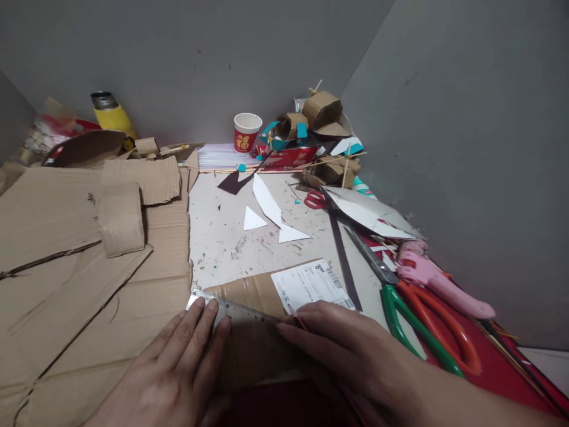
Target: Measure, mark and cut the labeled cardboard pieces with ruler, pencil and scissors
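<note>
Metal ruler lies on the cardboard piece at the tabletop's near edge, pinned by the left hand's flat spread fingers while the right hand pinches a pen; light pressure could let it skid and skew the line.

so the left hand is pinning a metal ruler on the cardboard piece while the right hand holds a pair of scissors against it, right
Not quite: in the head view the right hand holds a thin pen, not scissors. The left hand does pin the metal ruler on the cardboard piece.
</note>
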A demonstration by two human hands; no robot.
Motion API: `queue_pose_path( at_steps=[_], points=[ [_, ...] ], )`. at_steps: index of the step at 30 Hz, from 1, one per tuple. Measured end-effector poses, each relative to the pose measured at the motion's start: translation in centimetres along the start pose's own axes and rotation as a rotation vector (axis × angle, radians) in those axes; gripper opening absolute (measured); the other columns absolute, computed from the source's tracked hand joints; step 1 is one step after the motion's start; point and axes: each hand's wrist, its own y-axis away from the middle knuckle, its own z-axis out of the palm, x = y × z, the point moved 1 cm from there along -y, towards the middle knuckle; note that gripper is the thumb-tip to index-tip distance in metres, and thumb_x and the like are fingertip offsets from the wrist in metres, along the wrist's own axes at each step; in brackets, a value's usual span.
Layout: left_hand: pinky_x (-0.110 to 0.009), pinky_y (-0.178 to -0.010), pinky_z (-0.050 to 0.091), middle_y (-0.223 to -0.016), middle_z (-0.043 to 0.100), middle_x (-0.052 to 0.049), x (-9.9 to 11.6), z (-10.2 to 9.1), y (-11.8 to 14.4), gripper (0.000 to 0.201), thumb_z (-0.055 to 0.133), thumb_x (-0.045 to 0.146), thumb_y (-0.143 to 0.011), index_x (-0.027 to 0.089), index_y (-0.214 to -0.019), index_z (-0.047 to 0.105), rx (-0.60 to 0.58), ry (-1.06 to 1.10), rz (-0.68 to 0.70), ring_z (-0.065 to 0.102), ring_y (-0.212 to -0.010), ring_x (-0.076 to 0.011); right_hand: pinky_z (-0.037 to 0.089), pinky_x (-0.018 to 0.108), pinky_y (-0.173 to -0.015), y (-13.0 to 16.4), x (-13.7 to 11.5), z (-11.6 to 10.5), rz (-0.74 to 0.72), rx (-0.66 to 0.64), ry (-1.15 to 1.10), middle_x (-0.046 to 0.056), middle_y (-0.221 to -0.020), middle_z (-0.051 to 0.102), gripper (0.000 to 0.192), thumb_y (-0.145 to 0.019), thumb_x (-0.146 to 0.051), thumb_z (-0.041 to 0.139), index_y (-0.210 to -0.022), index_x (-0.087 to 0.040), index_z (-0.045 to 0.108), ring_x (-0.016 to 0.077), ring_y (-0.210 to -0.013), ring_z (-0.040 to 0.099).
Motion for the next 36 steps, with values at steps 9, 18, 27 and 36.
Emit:
queue_pose_path(
  at_steps=[9,18,27,36],
  points=[
    [-0.037,-0.090,0.054,-0.132,0.064,-0.019,0.10,0.61,0.20,0.052,0.040,0.044,-0.098,0.007,-0.126,0.063,0.019,-0.063,0.019,0.063,-0.118,-0.0313,0.053,0.031,-0.078,0.11,-0.15,0.13,0.024,0.020,-0.024,0.012,-0.104,0.065,0.040,-0.097,-0.014,0.046,-0.137,-0.020,0.052,0.0211,-0.089,0.063],
    [-0.038,-0.090,0.054,-0.131,0.065,-0.019,0.02,0.21,0.02,0.050,0.039,0.042,-0.098,0.008,-0.126,0.063,-0.001,-0.063,0.028,0.063,-0.118,-0.0315,0.053,0.033,-0.077,0.17,0.27,0.38,0.015,0.022,-0.049,0.012,-0.103,0.065,0.045,-0.096,-0.011,0.042,-0.140,-0.020,0.050,0.0219,-0.089,0.062],
    [-0.037,-0.102,0.045,-0.136,0.061,-0.019,-0.03,0.05,-0.04,0.052,0.044,0.044,-0.098,0.007,-0.130,0.060,-0.003,-0.012,-0.010,0.057,-0.125,-0.0310,0.052,0.033,-0.080,0.43,0.53,0.51,-0.008,0.017,-0.064,0.014,-0.110,0.063,0.048,-0.095,-0.008,0.042,-0.142,-0.018,0.046,0.0232,-0.094,0.061],
    [-0.040,-0.096,0.047,-0.133,0.063,-0.020,0.02,0.26,0.24,0.048,0.035,0.035,-0.101,0.012,-0.138,0.054,-0.009,-0.050,0.015,0.059,-0.123,-0.0323,0.051,0.035,-0.078,0.36,0.68,0.52,-0.005,-0.019,-0.083,0.014,-0.106,0.062,0.044,-0.098,-0.010,0.043,-0.141,-0.016,0.046,0.0234,-0.093,0.058]
  ],
)
